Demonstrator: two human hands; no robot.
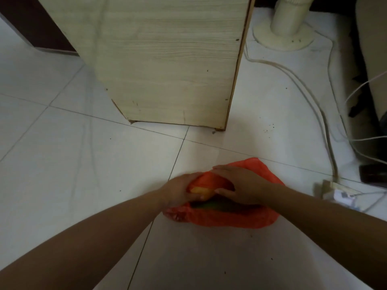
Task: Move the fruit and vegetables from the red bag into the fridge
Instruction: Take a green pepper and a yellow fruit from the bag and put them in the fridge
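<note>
Looked early: bag (240, 218) sat on floor (83, 164), produce (207, 205) inside; left hand (180, 191) gripped yellow fruit (199, 190); right hand (240, 185) lay on bag, grip unclear. No fridge visible.

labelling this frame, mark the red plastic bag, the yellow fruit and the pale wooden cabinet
red plastic bag (230, 219), head view, near rim
yellow fruit (199, 190), head view, its exposed skin
pale wooden cabinet (167, 59), head view, side panel
</note>
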